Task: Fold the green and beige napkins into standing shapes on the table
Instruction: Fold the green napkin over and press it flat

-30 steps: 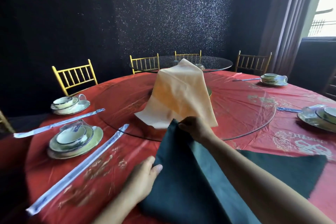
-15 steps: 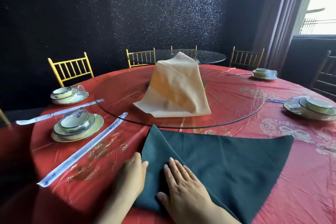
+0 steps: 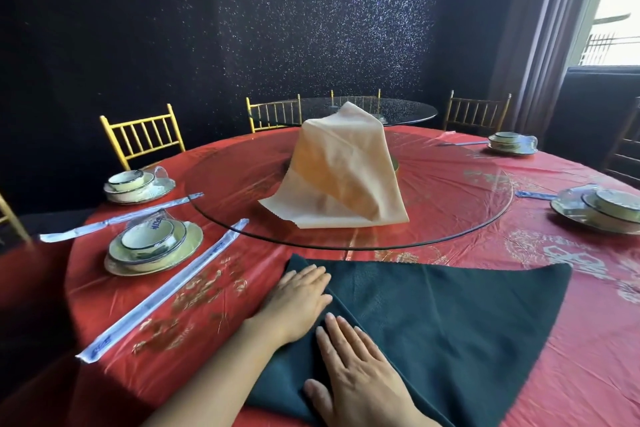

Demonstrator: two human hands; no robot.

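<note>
Two flat palms, left hand (image 3: 298,298) and right hand (image 3: 360,374), smooth the green napkin (image 3: 450,322) at 6 o'clock; next probably pinch a corner.

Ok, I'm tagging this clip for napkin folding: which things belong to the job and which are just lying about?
Job: green napkin, lying flat; left hand and right hand, resting on it; beige napkin, peaked on the glass turntable.
Lying about: place settings, wrapped chopsticks, gold chairs.
</note>
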